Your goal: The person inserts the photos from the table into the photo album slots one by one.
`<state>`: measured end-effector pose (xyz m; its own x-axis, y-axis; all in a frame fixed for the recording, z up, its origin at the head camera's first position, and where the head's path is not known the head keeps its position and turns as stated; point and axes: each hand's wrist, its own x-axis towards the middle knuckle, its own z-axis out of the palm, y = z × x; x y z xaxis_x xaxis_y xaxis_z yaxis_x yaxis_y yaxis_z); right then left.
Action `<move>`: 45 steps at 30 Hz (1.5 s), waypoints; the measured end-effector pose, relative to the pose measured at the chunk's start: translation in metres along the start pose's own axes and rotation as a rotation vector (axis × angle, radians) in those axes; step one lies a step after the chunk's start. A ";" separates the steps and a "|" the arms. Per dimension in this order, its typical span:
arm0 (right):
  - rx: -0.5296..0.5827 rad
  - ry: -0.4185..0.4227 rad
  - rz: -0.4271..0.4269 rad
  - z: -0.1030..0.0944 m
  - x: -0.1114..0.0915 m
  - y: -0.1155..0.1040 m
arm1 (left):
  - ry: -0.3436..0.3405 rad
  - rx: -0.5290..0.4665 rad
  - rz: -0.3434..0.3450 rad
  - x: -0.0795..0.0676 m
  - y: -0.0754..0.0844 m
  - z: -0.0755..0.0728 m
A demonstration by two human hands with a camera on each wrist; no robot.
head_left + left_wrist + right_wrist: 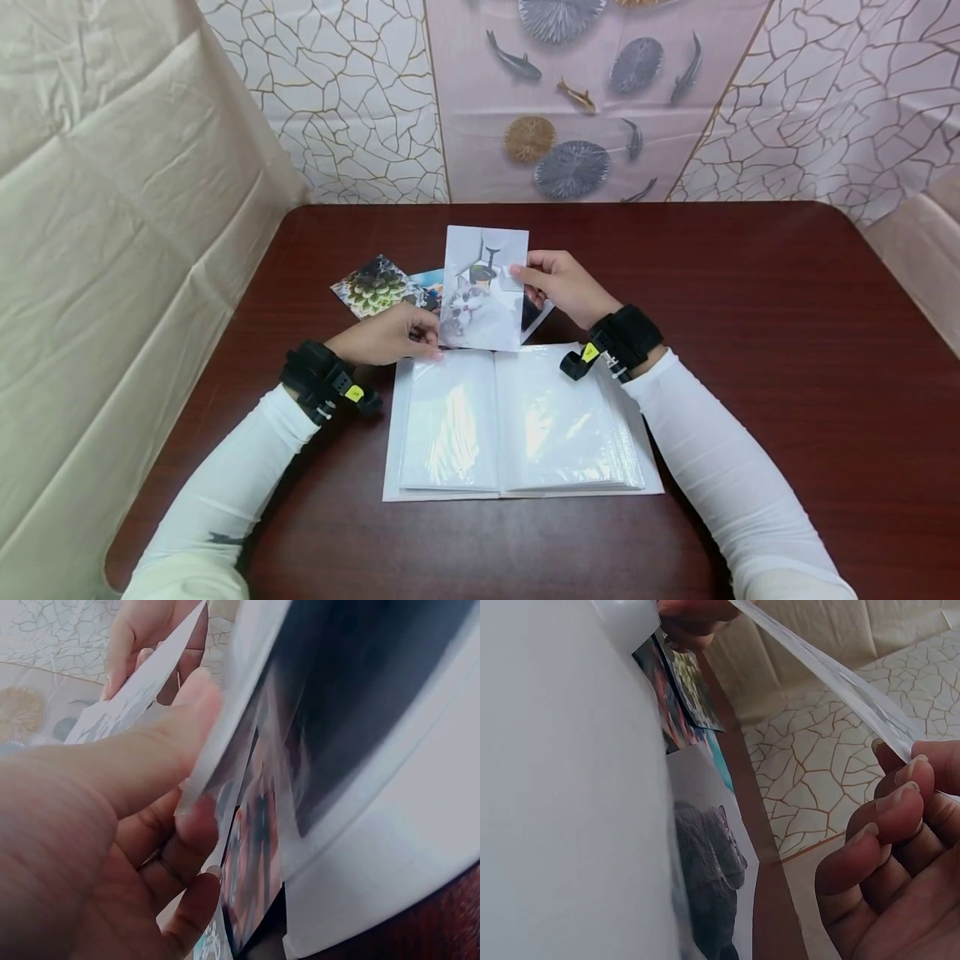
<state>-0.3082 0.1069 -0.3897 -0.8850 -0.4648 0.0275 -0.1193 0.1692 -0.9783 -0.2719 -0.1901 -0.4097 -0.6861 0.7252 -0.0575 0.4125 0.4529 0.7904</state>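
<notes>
A photo [483, 321] of a white-and-grey cat is upright above the top edge of an open photo album [570, 442] with clear plastic pockets. My right hand [566, 283] pinches the photo's right edge between thumb and fingers; in the right wrist view the photo [840, 682] appears nearly edge-on. At the album's top left, my left hand [386, 333] is close to the photo's lower left corner. The left wrist view has the left hand [82, 817] pinching the edge of a clear album pocket [214, 754] between thumb and finger.
Behind the album lie several loose photos, among them a succulent print [378, 287] and a grey cat print [712, 892]. The dark red-brown table [750, 333] extends to both sides. Patterned cloth [360, 100] hangs behind it, and beige cloth [150, 250] at the left.
</notes>
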 end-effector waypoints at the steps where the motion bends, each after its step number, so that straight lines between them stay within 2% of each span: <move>1: 0.001 -0.002 -0.002 0.000 0.000 0.000 | 0.000 0.005 0.004 0.000 0.000 0.000; 16: 0.009 0.004 -0.014 0.000 0.000 0.001 | 0.019 0.022 0.000 0.001 -0.001 0.002; 26: 0.013 0.010 -0.005 0.000 -0.001 0.000 | 0.058 -0.048 0.028 0.002 0.000 0.003; 29: 0.014 0.014 0.000 0.000 -0.001 0.000 | 0.049 -0.055 0.024 0.002 0.000 0.002; 36: 0.015 0.017 -0.004 0.000 -0.001 -0.002 | 0.001 0.033 0.006 0.001 0.001 -0.001; 45: -0.002 0.029 -0.004 -0.001 0.000 0.003 | -0.063 0.088 -0.001 -0.002 -0.001 -0.009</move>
<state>-0.3090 0.1079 -0.3920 -0.8973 -0.4398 0.0371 -0.1235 0.1693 -0.9778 -0.2762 -0.1963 -0.4049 -0.6487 0.7547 -0.0981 0.4650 0.4951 0.7339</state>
